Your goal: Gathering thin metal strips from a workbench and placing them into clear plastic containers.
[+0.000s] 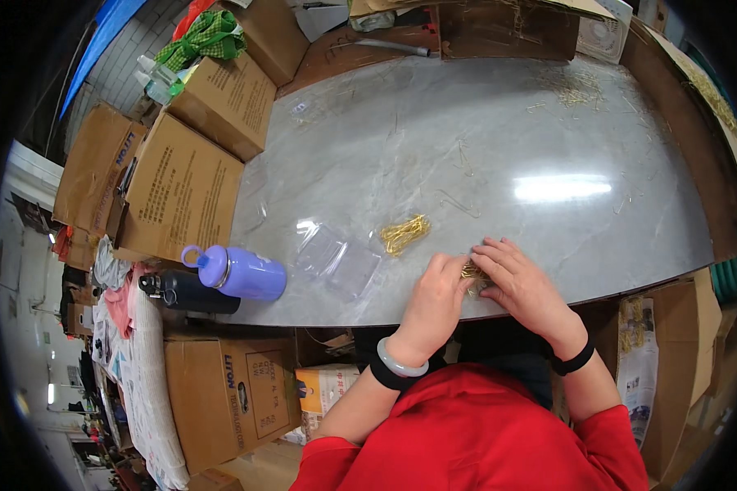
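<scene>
Near the table's front edge, my left hand (435,299) and my right hand (517,282) close from both sides around a small bundle of gold wire hooks (470,271). Most of the bundle is hidden by my fingers. Just up and left of my left hand lies a second bundle of gold wire hooks (404,235), loose on the grey tabletop. Left of that rest clear plastic boxes (341,260), with nothing visible inside. A single wire hook (458,203) lies beyond my hands.
A purple bottle (252,274) and a black bottle (196,292) stand at the table's left edge. Behind them, cardboard boxes (184,188) line that side. Scattered gold wires (577,87) lie at the far right. A cardboard wall (681,139) borders the right, and an open carton (671,368) stands below.
</scene>
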Motion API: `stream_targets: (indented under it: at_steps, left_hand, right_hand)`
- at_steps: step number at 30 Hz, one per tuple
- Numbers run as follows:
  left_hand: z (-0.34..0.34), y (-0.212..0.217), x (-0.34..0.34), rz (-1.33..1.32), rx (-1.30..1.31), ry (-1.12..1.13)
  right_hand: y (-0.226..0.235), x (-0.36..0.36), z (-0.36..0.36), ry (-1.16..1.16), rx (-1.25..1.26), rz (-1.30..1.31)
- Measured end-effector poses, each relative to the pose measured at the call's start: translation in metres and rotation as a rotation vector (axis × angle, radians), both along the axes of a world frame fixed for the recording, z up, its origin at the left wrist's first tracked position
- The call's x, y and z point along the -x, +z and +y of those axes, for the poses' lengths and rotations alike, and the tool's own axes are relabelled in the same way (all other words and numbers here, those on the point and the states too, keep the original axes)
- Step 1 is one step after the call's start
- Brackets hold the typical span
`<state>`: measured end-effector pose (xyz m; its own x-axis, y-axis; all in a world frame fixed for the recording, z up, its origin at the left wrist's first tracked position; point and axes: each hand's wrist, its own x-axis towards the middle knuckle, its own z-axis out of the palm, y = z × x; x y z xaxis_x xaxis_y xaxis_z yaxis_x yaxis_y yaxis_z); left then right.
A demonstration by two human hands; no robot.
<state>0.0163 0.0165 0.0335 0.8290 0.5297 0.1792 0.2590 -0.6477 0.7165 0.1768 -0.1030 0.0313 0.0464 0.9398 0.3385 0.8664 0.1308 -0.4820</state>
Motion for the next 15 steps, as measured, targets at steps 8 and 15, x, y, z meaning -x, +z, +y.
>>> stream_targets:
  at_steps: [8,15]
  left_hand:
    - [0.007,0.012,0.013,-0.039,-0.281,-0.041]
    - [0.013,0.000,0.008,-0.032,-0.175,-0.026]
  right_hand:
    - [-0.008,0.000,-0.005,-0.107,-0.144,0.126]
    - [-0.006,-0.004,-0.006,-0.032,-0.093,0.079]
